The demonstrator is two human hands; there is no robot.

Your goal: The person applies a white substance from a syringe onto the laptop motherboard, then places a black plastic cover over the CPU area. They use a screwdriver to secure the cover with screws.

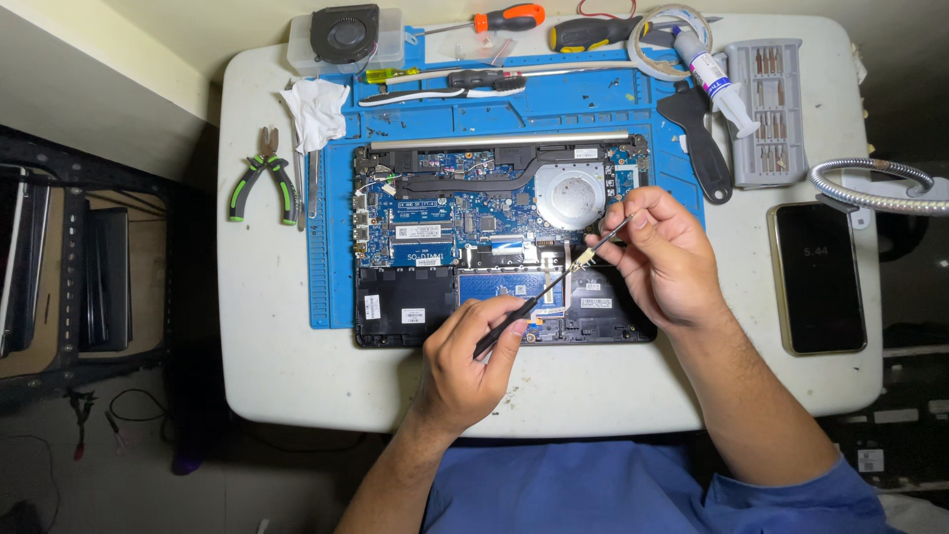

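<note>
An opened laptop lies with its bottom cover off on a blue work mat at the middle of a white table. Its blue circuit board, a round silver fan housing at upper right, a dark heat pipe and black battery sections along the near edge are exposed.

Above the near right part of the laptop, a slim black-handled tool runs diagonally from lower left to upper right, with a small pale piece near its upper end. A thin metal pick continues the same diagonal toward the upper right.

The left hand is closed around the lower end of the black handle, thumb and fingers pinched on it, the wrist coming up from the near table edge. The right hand sits over the laptop's right edge, fingers curled, thumb and forefinger pressed together on the thin pick. The forearm, in a blue sleeve, enters from lower right.

Elsewhere on the table: green-handled pliers at left, a crumpled white tissue, a loose black fan on a clear box, an orange-handled screwdriver, a grey bit holder, a white syringe tube, and a dark phone at right.
</note>
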